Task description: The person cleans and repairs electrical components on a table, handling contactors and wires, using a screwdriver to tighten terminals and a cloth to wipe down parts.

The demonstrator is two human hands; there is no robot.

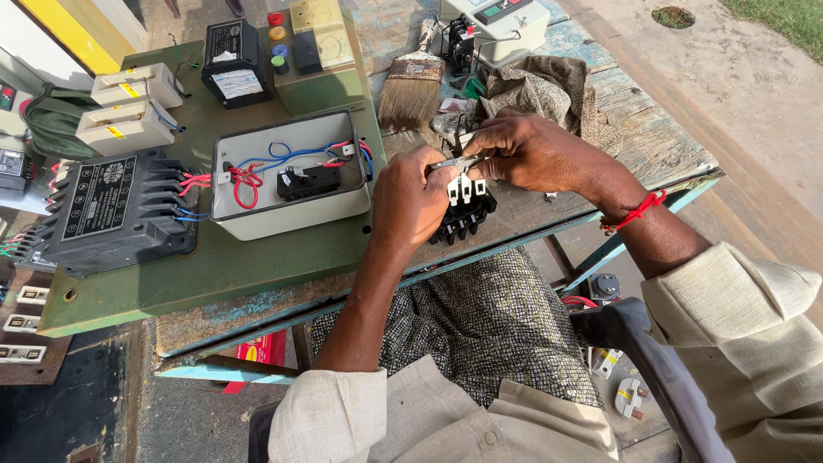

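Black switch block (pixel 464 208) with white terminals sits at the near edge of the worn wooden table (pixel 660 137), gripped from the left by the left hand (pixel 411 201). Right hand (pixel 531 153) pinches a thin metal tool (pixel 457 162) against its top. Just left lies an open grey box (pixel 291 176) with red and blue wires, then a black finned unit (pixel 116 210) bearing a rectangular black label. Behind: a paintbrush (pixel 411 86), a rag (pixel 540 90).

Two hands (pixel 411 201) (pixel 531 154), one paintbrush (pixel 411 86), two cream fuse blocks (pixel 129 107), one rag (pixel 540 94)
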